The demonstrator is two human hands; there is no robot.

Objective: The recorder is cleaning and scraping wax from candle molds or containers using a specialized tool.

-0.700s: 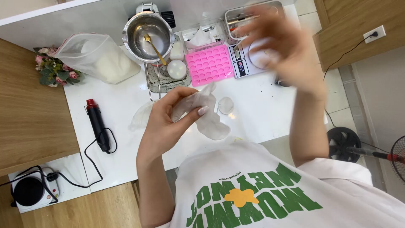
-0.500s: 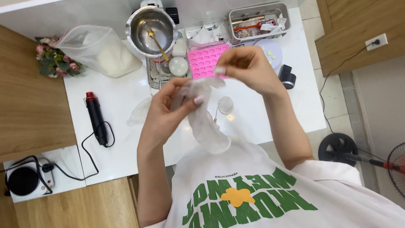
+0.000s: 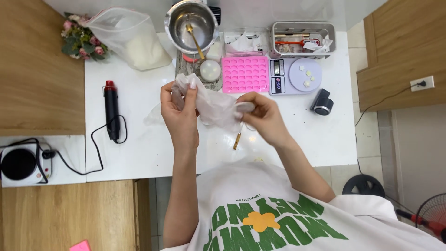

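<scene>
Both my hands hold a thin translucent plastic glove (image 3: 211, 104) over the white table (image 3: 139, 153). My left hand (image 3: 179, 114) pinches its upper end near the wire rack. My right hand (image 3: 262, 116) grips its other end, so the glove is stretched between them. A small gold stick (image 3: 237, 141) lies on the table just below my right hand. Another crumpled clear glove (image 3: 155, 115) lies to the left of my left hand.
Behind my hands: a pink silicone mould (image 3: 245, 74), a small digital scale (image 3: 295, 75), a steel pot with a gold spoon (image 3: 190, 25), a white puck (image 3: 210, 69), a grey tray of tools (image 3: 302, 39). A bag of white granules (image 3: 134, 42), a heat gun (image 3: 111, 109), a black cylinder (image 3: 321, 102), a hotplate (image 3: 21, 162).
My right hand came down from the back right and took hold of the glove's free end. My left hand turned and lifted its end. The camera view shifted.
</scene>
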